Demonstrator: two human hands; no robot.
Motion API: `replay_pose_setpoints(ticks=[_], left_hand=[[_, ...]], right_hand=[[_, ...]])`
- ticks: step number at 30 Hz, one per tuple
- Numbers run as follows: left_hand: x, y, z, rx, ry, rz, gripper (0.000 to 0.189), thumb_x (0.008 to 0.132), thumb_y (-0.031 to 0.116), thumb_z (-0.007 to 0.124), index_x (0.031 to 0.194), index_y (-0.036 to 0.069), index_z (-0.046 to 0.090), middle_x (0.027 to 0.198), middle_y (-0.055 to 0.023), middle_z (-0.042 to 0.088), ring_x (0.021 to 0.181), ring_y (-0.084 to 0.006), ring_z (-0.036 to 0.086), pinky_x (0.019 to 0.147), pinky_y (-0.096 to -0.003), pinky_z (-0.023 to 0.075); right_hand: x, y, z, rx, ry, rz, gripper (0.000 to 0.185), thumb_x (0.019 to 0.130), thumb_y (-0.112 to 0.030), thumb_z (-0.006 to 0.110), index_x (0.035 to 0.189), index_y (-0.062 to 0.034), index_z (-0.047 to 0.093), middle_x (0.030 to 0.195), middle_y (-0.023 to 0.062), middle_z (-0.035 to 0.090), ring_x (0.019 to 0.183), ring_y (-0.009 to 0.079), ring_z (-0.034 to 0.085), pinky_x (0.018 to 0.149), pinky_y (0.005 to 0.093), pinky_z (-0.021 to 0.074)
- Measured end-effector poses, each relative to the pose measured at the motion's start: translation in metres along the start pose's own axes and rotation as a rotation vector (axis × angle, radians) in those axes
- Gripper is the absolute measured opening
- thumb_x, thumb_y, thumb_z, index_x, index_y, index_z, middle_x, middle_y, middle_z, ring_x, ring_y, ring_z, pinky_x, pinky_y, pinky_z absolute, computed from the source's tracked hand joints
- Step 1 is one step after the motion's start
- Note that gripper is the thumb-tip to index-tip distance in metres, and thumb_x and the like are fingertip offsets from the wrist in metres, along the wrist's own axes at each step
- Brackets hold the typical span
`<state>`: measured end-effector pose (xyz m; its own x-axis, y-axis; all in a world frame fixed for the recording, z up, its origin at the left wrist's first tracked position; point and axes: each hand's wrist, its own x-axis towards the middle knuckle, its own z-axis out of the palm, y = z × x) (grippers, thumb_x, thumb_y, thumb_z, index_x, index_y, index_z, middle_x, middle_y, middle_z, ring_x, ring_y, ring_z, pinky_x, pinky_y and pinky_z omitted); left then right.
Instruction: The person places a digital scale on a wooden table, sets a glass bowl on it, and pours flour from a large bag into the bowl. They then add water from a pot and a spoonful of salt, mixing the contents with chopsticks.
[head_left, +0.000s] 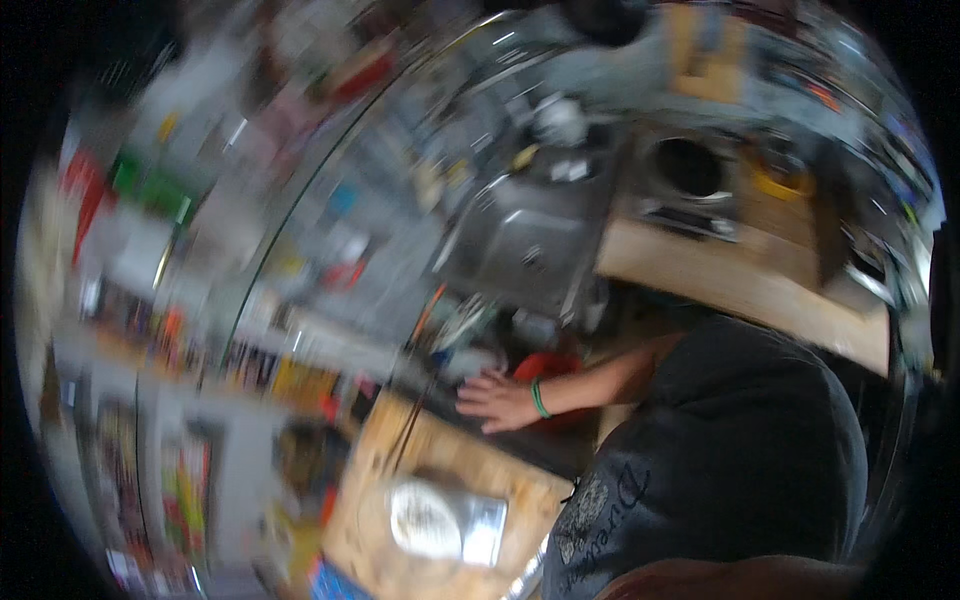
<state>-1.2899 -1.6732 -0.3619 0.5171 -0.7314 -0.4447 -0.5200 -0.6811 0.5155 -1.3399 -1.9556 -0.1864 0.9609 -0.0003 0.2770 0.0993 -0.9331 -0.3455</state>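
My right hand (499, 401), with a green band on its wrist, reaches out palm down with the fingers spread. No object shows in its grasp. It is over a dark strip along the far side of a wooden tabletop (360, 517); blur hides whether it touches anything. On that tabletop are a white round dish (424, 519) with dark marks or contents and a shiny, silvery rectangular thing (484, 529) beside it. Part of my left arm crosses the bottom edge, but my left hand is out of view.
Beyond my right arm are a stainless steel sink (525, 251), a round dark burner (686, 166) and a pale wooden counter edge (705, 274). A red object (547, 365) sits behind my wrist. Blurred shelves (150, 345) with goods line the left. A blue item (334, 579) is by the table's corner.
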Motion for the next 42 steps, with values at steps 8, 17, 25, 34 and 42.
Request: replay_pose_setpoints(ticks=[8, 17, 25, 34, 42], left_hand=[[0.136, 0.212, 0.026, 0.27, -0.236, 0.529, 0.035, 0.084, 0.029, 0.053, 0.108, 0.005, 0.061, 0.094, -0.0187, 0.063, 0.091, -0.0308, 0.06, 0.077, -0.038, 0.0479], [0.122, 0.44, 0.183, 0.43, -0.465, 0.81, 0.037, 0.084, 0.032, 0.052, 0.108, 0.005, 0.061, 0.095, -0.0187, 0.063, 0.092, -0.0314, 0.06, 0.078, -0.0383, 0.0474], [0.063, 0.609, 0.36, 0.523, -0.54, 0.772, 0.039, 0.085, 0.034, 0.051, 0.107, 0.004, 0.061, 0.097, -0.0188, 0.063, 0.093, -0.0318, 0.06, 0.079, -0.0385, 0.0469], [0.021, 0.696, 0.433, 0.561, -0.546, 0.662, 0.041, 0.086, 0.037, 0.05, 0.107, 0.004, 0.061, 0.099, -0.0188, 0.062, 0.094, -0.0324, 0.059, 0.08, -0.0388, 0.0464], [-0.006, 0.696, 0.431, 0.548, -0.477, 0.525, 0.044, 0.086, 0.039, 0.049, 0.107, 0.003, 0.061, 0.1, -0.0188, 0.062, 0.095, -0.0328, 0.059, 0.082, -0.039, 0.046]], right_hand=[[-0.24, 0.063, -0.174, -0.326, 0.267, 0.646, 0.063, 0.081, -0.044, 0.056, 0.134, -0.0141, 0.038, 0.135, 0.0154, 0.037, 0.123, 0.0348, 0.035, 0.105, 0.0534, 0.0194], [-0.565, 0.016, -0.356, -0.776, 0.714, 0.958, 0.061, 0.067, -0.023, 0.069, 0.123, -0.0096, 0.048, 0.115, 0.012, 0.051, 0.106, 0.029, 0.046, 0.096, 0.0466, 0.0317], [-0.923, 0.054, -0.435, -0.716, 1.146, 1.465, 0.05, 0.077, -0.025, 0.066, 0.12, -0.0062, 0.051, 0.106, 0.0141, 0.06, 0.097, 0.0274, 0.057, 0.086, 0.037, 0.0445], [-1.172, 0.17, -0.535, -0.632, 1.475, 1.694, 0.039, 0.079, -0.023, 0.063, 0.109, 0.0004, 0.058, 0.1, 0.0214, 0.062, 0.093, 0.0303, 0.062, 0.081, 0.0352, 0.0481], [-1.243, 0.252, -0.602, -0.429, 1.592, 1.858, 0.049, 0.067, -0.033, 0.067, 0.103, -0.0011, 0.061, 0.103, 0.0218, 0.061, 0.098, 0.0341, 0.059, 0.085, 0.0388, 0.0465]])
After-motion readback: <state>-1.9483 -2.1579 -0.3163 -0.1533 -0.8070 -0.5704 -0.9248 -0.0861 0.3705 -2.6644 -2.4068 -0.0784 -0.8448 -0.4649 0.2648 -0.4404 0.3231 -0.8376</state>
